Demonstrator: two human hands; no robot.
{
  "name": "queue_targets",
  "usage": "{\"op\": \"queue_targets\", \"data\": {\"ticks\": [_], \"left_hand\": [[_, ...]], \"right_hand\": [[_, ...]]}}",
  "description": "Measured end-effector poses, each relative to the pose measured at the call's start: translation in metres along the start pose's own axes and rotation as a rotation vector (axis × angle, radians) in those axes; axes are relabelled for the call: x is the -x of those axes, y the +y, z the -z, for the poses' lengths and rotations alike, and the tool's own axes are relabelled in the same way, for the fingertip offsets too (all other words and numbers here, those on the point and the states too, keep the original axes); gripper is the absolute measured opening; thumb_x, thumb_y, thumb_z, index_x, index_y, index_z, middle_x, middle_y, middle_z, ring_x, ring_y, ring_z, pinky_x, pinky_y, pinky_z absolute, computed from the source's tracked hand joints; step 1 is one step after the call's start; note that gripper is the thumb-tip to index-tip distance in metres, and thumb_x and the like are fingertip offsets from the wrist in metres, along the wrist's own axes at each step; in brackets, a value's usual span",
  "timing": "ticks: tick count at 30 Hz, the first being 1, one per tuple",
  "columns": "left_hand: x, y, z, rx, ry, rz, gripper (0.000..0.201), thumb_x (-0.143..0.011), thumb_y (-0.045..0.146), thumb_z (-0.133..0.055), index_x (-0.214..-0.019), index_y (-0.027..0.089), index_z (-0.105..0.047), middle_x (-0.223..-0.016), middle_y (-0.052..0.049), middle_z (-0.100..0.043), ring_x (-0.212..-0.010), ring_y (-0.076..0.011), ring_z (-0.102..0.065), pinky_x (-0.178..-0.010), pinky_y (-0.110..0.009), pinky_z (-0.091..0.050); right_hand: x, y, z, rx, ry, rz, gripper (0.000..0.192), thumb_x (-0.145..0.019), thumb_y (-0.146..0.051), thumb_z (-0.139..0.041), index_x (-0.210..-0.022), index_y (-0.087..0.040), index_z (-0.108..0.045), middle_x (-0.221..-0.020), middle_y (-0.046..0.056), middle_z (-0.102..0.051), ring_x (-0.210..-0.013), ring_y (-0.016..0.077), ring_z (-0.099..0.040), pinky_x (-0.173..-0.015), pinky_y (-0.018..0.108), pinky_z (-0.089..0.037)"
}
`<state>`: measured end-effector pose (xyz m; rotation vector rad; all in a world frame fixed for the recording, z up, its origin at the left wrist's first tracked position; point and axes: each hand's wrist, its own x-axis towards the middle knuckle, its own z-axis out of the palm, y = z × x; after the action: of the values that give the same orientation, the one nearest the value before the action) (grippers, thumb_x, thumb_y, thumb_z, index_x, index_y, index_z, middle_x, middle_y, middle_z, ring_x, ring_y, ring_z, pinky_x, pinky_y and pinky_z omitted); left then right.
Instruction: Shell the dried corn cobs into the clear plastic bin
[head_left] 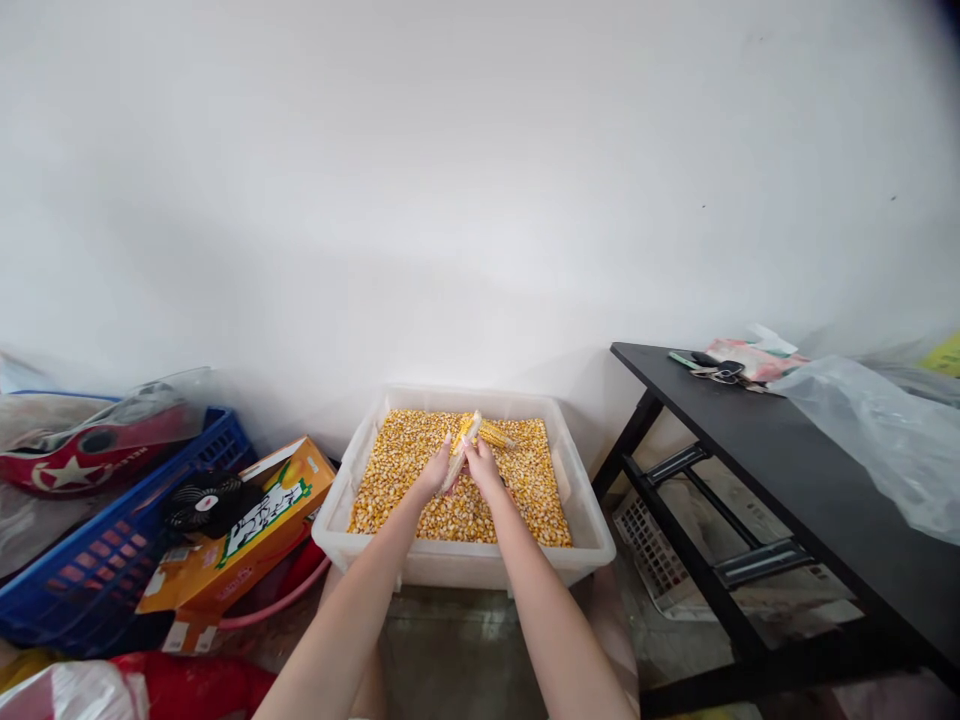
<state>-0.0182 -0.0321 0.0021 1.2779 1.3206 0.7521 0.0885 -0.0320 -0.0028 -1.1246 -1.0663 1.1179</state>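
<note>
Both hands hold one corn cob (458, 458) above the bin, tilted with its upper end to the right. Much of the cob is pale and bare, with some yellow kernels left near the top. My left hand (435, 468) is closed around its left side, and my right hand (482, 466) grips it from the right. Just behind my right hand, a second corn cob (496, 434) covered in kernels lies on the loose corn kernels (405, 450). These kernels spread across the white plastic bin (589, 505). My fingers partly hide the held cob.
At the left stand a blue crate (112, 570) holding a red bag (97, 450), an orange carton (255, 520), a small black fan (206, 503) and a pink-rimmed basin (277, 608). On the right, a black table (810, 470) bears keys (724, 372) and a clear plastic bag (877, 430). A white wall (480, 200) rises behind.
</note>
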Motion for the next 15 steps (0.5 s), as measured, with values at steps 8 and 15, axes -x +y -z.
{"op": "queue_targets", "data": {"ticks": [8, 15], "left_hand": [[0.0032, -0.0002, -0.0071, -0.189, 0.082, -0.268, 0.050, -0.088, 0.055, -0.026, -0.084, 0.016, -0.058, -0.068, -0.007, -0.065, -0.068, -0.0210, -0.062, -0.064, -0.030, -0.047], [0.0008, -0.0021, -0.0069, -0.157, 0.019, -0.226, 0.060, -0.087, 0.062, -0.018, -0.073, 0.017, -0.056, -0.045, -0.001, -0.052, -0.045, -0.0163, -0.053, -0.051, -0.028, -0.044]], "right_hand": [[-0.0015, -0.0049, -0.0029, 0.144, 0.211, 0.012, 0.038, -0.077, -0.052, -0.049, -0.093, -0.018, -0.054, -0.096, 0.012, -0.066, -0.092, 0.0240, -0.062, -0.077, 0.033, -0.047], [-0.0032, -0.0031, -0.0008, 0.203, 0.226, 0.024, 0.037, -0.076, -0.055, -0.048, -0.086, -0.019, -0.053, -0.094, 0.014, -0.065, -0.091, 0.0266, -0.061, -0.080, 0.034, -0.043]]}}
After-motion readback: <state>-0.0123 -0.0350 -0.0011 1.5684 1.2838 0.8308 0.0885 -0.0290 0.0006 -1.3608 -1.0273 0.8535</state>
